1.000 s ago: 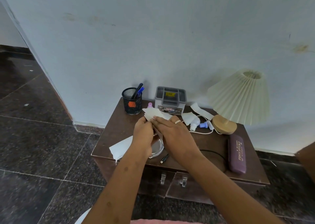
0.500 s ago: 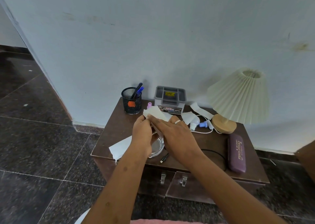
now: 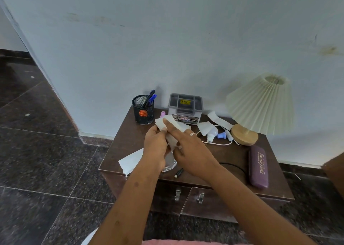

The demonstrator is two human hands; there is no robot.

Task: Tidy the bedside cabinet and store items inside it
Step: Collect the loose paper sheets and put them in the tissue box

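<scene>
My left hand (image 3: 155, 145) and right hand (image 3: 189, 152) each pinched the thin, creased white paper (image 3: 177, 124), fingers curled round it, above the glossy brown wooden cabinet (image 3: 128, 140), near the round black mesh pen cup (image 3: 143, 112).

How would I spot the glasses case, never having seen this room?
Find the brown bedside cabinet against the pale wall, then the pleated lamp at its back right. In front of the lamp, near the cabinet's right edge, lies the glasses case: the only long purple box, with gold lettering.
</scene>
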